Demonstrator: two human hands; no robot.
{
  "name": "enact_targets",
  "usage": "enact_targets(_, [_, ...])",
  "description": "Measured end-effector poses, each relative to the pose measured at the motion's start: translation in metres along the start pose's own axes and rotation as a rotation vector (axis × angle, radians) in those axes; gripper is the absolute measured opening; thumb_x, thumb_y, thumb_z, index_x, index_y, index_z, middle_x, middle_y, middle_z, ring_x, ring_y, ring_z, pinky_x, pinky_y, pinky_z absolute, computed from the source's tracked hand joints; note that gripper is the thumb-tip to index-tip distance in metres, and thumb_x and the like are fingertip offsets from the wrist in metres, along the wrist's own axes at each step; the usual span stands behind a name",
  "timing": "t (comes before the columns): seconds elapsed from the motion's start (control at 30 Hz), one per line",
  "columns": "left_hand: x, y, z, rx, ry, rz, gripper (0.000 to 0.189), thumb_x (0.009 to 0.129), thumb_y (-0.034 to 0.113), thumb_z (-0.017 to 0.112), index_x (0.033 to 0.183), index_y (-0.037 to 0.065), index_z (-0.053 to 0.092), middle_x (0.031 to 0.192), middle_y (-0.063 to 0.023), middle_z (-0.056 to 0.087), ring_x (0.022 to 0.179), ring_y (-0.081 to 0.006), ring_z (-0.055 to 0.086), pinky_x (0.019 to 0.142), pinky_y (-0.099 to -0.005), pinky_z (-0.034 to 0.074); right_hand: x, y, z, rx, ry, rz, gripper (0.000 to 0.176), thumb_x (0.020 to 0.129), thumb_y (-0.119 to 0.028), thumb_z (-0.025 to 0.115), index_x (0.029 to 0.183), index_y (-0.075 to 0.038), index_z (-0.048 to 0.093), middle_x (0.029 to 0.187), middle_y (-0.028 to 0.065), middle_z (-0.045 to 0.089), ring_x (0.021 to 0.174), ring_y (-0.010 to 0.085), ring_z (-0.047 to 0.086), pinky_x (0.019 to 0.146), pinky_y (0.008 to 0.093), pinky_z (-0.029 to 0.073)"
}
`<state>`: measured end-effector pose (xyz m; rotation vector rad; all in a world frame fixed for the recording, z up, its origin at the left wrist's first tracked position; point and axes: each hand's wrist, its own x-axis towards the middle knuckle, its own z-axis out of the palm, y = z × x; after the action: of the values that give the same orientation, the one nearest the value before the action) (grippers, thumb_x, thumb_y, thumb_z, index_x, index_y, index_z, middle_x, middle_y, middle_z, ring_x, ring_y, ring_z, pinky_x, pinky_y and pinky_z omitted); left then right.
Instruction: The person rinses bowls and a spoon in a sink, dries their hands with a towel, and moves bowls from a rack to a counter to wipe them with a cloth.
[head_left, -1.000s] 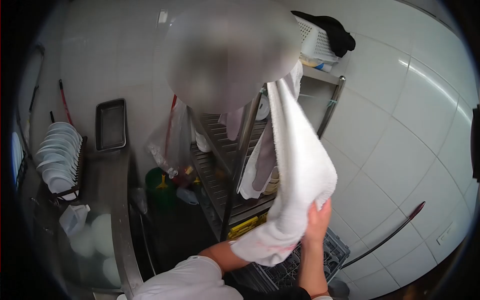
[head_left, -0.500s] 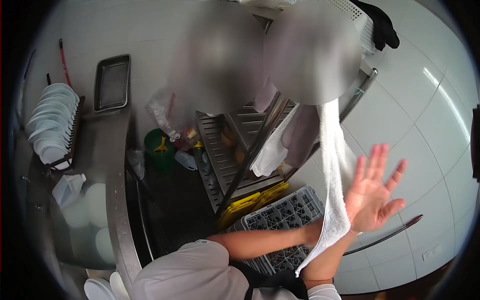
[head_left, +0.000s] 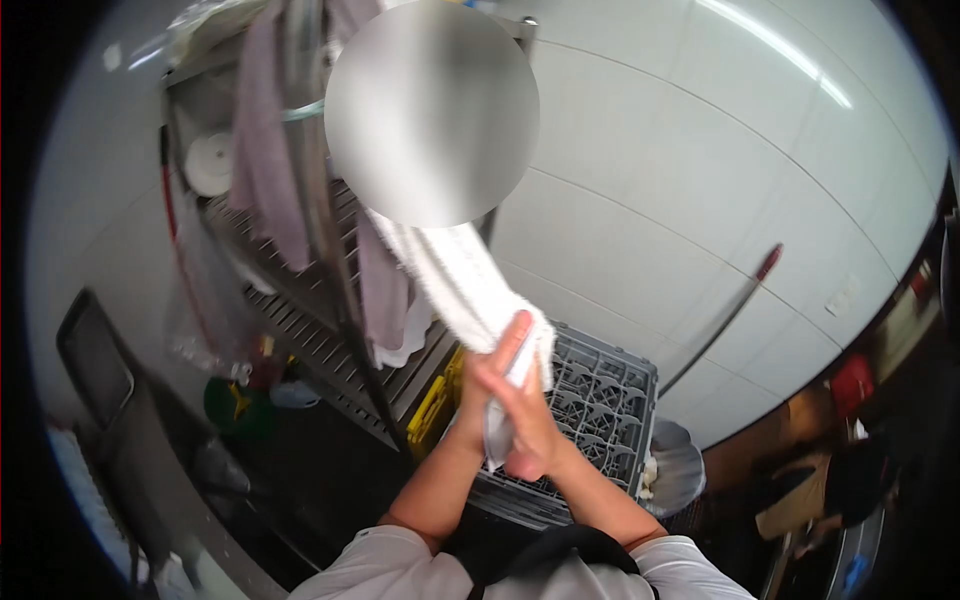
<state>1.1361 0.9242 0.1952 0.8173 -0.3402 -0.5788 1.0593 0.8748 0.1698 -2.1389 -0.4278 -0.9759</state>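
A white towel (head_left: 462, 285) hangs at an angle from the shelf side. Its upper part is hidden by a blurred circle. At its lower end my left hand (head_left: 482, 392) and my right hand (head_left: 530, 425) are pressed together with the cloth between them. The fingers of both hands are closed round the towel, and a fold of it shows below them. Under the hands lies a grey dish rack crate (head_left: 600, 405) with a compartment grid.
To the left stands a metal slatted shelf (head_left: 290, 320) with mauve cloths (head_left: 262, 150) hanging on it. Yellow plastic pieces (head_left: 432, 412) lie beside the crate. A bin with a plastic liner (head_left: 675, 470) is right of it. A steel counter (head_left: 165, 475) edges the left.
The view has turned to the right. My right hand was spread open with the towel draped over the wrists; now both hands are closed together on the towel.
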Motion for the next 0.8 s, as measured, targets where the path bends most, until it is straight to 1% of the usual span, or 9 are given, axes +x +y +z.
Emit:
enact_targets(0.17, [0.011,-0.021,-0.011,0.001,0.027,0.023,0.041,0.091,0.025,0.071,0.117,-0.004,0.06,0.105,-0.0078,0.063,0.087,-0.0116,0.059,0.074,-0.0265,0.049,-0.018,-0.008,-0.017,0.14,-0.042,0.065,0.115,0.077,-0.09,0.022,0.143,0.003,0.041,0.152,0.0397,0.008,0.145,0.0484,0.005,0.116,0.0517,0.004])
enact_targets(0.2, [0.023,-0.022,-0.025,0.176,0.153,-0.078,0.043,0.092,0.029,0.07,0.117,-0.005,0.059,0.105,-0.0086,0.064,0.086,-0.0127,0.059,0.074,-0.027,0.05,-0.029,-0.012,-0.018,0.208,-0.048,0.126,0.116,0.078,-0.089,0.022,0.142,0.005,0.041,0.152,0.0394,0.01,0.146,0.0469,0.008,0.116,0.0499,0.006])
enact_targets(0.3, [0.05,-0.035,-0.073,-0.081,-0.019,0.028,0.058,0.095,0.049,0.056,0.118,-0.004,0.058,0.099,-0.0132,0.066,0.083,-0.0201,0.064,0.071,-0.0337,0.053,-0.053,-0.004,-0.012,0.343,0.119,0.159,0.109,0.083,-0.083,0.027,0.143,0.007,0.037,0.154,0.031,0.02,0.145,0.0396,0.02,0.116,0.0465,0.017])
enact_targets(0.33, [0.072,-0.049,-0.102,-0.28,-0.281,0.028,0.065,0.095,0.058,0.049,0.119,-0.002,0.056,0.097,-0.0146,0.066,0.082,-0.0222,0.066,0.067,-0.0362,0.054,-0.049,-0.002,-0.02,0.257,0.176,0.176,0.102,0.087,-0.077,0.03,0.145,0.007,0.034,0.154,0.0277,0.022,0.145,0.0376,0.023,0.115,0.0458,0.019])
enact_targets(0.37, [0.06,-0.034,-0.076,-0.592,-0.358,-0.032,0.069,0.096,0.058,0.046,0.129,-0.002,0.049,0.118,-0.0155,0.057,0.102,-0.0263,0.059,0.08,-0.0416,0.052,-0.041,-0.003,-0.028,0.172,0.233,0.199,0.095,0.091,-0.071,0.033,0.146,0.007,0.031,0.155,0.0244,0.025,0.144,0.0356,0.025,0.115,0.0452,0.022])
enact_targets(0.43, [0.04,-0.017,-0.03,-0.994,-0.89,0.032,0.09,0.093,0.068,0.036,0.149,-0.001,0.026,0.153,-0.0142,0.031,0.14,-0.0331,0.032,0.114,-0.0465,0.028,-0.016,-0.002,-0.029,0.13,0.367,0.26,0.081,0.093,-0.042,0.056,0.15,0.003,0.021,0.154,0.0232,0.027,0.144,0.032,0.026,0.116,0.0469,0.022])
enact_targets(0.5, [0.023,-0.017,-0.012,-0.838,-0.865,0.14,0.092,0.092,0.071,0.034,0.149,-0.002,0.025,0.154,-0.0144,0.03,0.14,-0.0326,0.03,0.115,-0.0455,0.026,0.012,-0.008,-0.018,-0.08,0.292,0.376,0.079,0.089,-0.017,0.065,0.15,0.004,0.02,0.154,0.0221,0.029,0.144,0.0312,0.026,0.116,0.0407,0.022])
enact_targets(0.63, [0.008,-0.032,-0.034,-0.189,-0.605,0.282,0.098,0.09,0.075,0.028,0.149,-0.003,0.023,0.155,-0.0146,0.027,0.142,-0.0317,0.027,0.117,-0.0435,0.022,0.022,-0.004,-0.002,0.103,0.511,0.409,0.065,0.089,-0.013,0.065,0.145,0.002,0.036,0.142,0.0196,0.047,0.135,0.0245,0.041,0.111,0.0349,0.03])
enact_targets(0.8, [0.003,-0.051,-0.084,0.242,-0.739,0.28,0.118,0.08,0.086,0.013,0.15,-0.008,0.012,0.159,-0.0167,0.014,0.146,-0.027,0.015,0.119,-0.0385,0.01,0.028,-0.007,-0.002,0.385,0.564,0.493,0.048,0.092,-0.012,0.06,0.137,0.001,0.05,0.132,0.0128,0.058,0.123,0.0185,0.052,0.105,0.0311,0.038])
